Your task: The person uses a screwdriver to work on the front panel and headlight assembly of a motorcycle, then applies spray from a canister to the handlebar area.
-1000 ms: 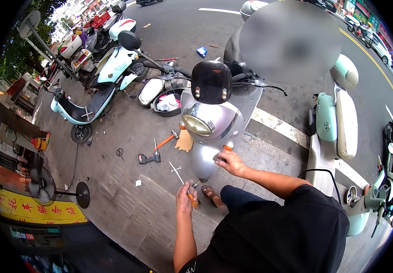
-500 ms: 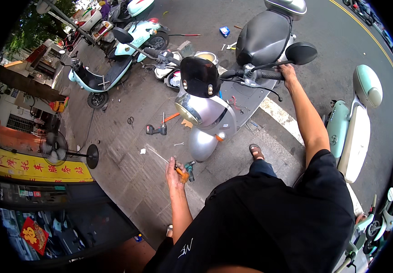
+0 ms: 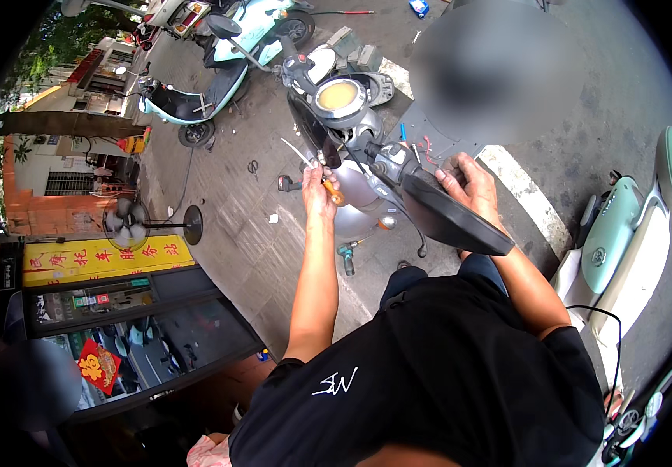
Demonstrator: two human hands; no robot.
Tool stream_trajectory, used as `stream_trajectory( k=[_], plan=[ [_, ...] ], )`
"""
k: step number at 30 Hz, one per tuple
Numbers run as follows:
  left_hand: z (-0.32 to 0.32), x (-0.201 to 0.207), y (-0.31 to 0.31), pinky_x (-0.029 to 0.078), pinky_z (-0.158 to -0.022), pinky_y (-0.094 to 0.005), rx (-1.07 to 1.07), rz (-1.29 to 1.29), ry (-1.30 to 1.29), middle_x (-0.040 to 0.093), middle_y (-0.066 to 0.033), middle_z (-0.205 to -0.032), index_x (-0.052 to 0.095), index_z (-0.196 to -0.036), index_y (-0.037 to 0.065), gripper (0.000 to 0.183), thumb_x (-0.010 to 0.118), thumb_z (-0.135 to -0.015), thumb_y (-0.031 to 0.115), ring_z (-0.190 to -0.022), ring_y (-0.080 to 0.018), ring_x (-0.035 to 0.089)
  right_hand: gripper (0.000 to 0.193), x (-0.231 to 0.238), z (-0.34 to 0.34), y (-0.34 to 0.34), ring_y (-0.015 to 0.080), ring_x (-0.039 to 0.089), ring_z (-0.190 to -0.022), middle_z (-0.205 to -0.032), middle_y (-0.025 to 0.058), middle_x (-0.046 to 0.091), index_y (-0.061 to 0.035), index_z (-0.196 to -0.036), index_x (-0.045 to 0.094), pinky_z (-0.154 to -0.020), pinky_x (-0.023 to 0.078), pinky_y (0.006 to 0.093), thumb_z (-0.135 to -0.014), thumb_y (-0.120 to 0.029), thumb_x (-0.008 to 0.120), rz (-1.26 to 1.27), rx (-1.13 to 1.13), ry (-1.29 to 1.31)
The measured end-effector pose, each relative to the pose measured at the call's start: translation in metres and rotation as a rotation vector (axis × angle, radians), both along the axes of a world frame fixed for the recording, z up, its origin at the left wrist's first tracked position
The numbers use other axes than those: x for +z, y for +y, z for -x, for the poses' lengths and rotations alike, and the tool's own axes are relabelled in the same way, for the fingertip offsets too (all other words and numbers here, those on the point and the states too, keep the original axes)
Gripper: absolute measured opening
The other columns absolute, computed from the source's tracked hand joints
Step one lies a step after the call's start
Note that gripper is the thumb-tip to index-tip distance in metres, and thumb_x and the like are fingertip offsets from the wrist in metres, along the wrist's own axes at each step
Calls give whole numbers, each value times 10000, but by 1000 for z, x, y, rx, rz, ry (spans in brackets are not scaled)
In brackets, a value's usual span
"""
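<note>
My left hand (image 3: 319, 194) is closed around a screwdriver (image 3: 334, 192) with an orange handle, its thin shaft angled up and left. That hand is in front of a silver scooter (image 3: 357, 223), beside its dark windscreen (image 3: 310, 128). My right hand (image 3: 472, 185) is by the right end of the handlebar (image 3: 390, 162), fingers loosely curled and thumb apart, with no object visible in it. A black mirror (image 3: 454, 215) crosses in front of my right wrist and hides part of the grip, so I cannot tell whether the hand touches it.
A teal drill (image 3: 347, 258) and a dark power tool (image 3: 286, 184) lie on the pavement. Further left are a standing fan (image 3: 127, 223) and a pale-blue scooter (image 3: 196, 109). A mint-green scooter (image 3: 614, 233) is at the right. A blurred patch covers the upper right.
My left hand has moved up and forward with the screwdriver, toward the windscreen. The handlebar has turned, swinging the right mirror nearer. My right hand has come off its earlier hold at the grip.
</note>
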State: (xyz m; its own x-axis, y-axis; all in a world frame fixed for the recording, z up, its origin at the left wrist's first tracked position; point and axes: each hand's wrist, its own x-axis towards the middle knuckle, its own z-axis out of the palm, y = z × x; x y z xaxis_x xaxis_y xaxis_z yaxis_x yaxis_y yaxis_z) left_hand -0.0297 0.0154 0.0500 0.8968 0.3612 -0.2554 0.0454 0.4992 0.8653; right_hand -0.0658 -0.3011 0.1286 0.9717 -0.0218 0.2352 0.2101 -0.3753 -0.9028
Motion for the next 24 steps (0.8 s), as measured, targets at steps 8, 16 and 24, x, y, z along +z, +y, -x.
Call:
stream_trajectory(
  k=[8, 16, 24],
  plan=[
    [-5, -1, -1, 439, -473, -253, -132, 10, 1, 559, -35, -714, 525, -960, 83, 82, 548, -942, 160, -596, -126, 537, 208, -61, -29, -18, 97, 516, -617, -729, -12, 538, -66, -1029, 562, -565, 428, 221, -939, -254, 567, -1263, -5, 636],
    [3, 4, -6, 453, -528, -245, -220, 78, -30, 572, -42, -764, 512, -982, 92, 107, 588, -916, 128, -643, -129, 558, 299, -120, -60, 123, 132, 588, -711, -887, 42, 603, -37, -1085, 542, -624, 497, 274, -850, -145, 692, -1010, 265, 675],
    [6, 9, -10, 434, -495, -216, -134, -80, 73, 573, -33, -763, 509, -1004, 106, 114, 581, -923, 140, -565, -105, 517, 331, -129, -76, 176, 90, 566, -751, -838, 1, 594, -54, -1049, 583, -690, 456, 219, -906, -353, 608, -971, 407, 720]
  ],
)
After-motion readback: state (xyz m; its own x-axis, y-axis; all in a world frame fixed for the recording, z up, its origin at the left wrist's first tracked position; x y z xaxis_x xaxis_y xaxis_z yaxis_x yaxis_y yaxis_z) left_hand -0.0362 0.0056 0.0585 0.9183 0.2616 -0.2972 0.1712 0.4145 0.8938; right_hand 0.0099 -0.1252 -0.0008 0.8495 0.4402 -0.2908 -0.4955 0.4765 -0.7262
